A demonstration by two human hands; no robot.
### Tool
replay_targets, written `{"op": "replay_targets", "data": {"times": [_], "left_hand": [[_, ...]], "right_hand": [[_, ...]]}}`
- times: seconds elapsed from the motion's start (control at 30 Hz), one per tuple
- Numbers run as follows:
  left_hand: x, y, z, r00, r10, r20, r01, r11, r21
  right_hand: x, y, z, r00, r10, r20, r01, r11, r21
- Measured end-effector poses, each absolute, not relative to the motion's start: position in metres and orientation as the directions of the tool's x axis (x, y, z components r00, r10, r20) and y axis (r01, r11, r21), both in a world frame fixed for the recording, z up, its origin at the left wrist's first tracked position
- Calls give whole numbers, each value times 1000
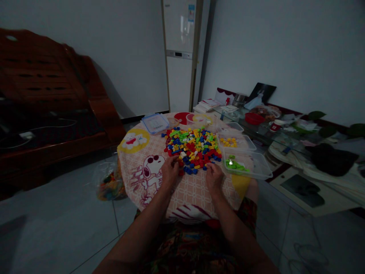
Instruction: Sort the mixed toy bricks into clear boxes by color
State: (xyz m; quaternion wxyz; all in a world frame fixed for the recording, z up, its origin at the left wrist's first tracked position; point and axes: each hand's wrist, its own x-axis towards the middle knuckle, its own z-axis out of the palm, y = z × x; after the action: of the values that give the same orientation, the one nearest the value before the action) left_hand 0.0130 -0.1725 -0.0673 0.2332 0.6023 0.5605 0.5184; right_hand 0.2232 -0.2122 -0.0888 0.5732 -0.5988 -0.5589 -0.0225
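Observation:
A heap of small coloured building bricks [194, 146], red, blue, yellow and green, lies on a round table with a cartoon-print cloth [148, 167]. My left hand [170, 170] rests at the heap's near left edge, fingers curled on the bricks there. My right hand [213, 176] sits at the near right edge, fingers bent and touching the bricks. What either hand holds is too small to make out. A clear tray with green bricks [246, 164] and another with yellow bricks [235, 141] stand to the right.
A blue-rimmed lid [155, 123] and more clear containers [196, 118] sit at the table's far side. A plastic bag of bricks [110, 182] lies on the floor to the left. A wooden bench [48, 110] stands left, a cluttered glass table [285, 129] right.

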Motion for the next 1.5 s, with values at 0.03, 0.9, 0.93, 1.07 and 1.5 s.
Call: {"op": "replay_targets", "data": {"times": [0.03,0.9,0.93,1.07,1.5], "left_hand": [[13,-174,-66,-173,915,363,458,-252,852],[26,-178,-75,160,811,563,615,-527,586],[26,-178,-74,147,812,564,617,-521,589],[26,-181,-71,96,835,543,669,-458,586],[30,-191,-59,147,908,393,728,-368,578]], "right_hand": [[223,-212,-89,379,640,668,696,278,-662],[221,-211,-83,199,770,607,651,359,-669],[221,-211,-84,200,773,602,654,352,-669],[221,-210,-87,205,808,552,691,279,-667],[219,-218,-82,91,865,494,822,215,-527]]}}
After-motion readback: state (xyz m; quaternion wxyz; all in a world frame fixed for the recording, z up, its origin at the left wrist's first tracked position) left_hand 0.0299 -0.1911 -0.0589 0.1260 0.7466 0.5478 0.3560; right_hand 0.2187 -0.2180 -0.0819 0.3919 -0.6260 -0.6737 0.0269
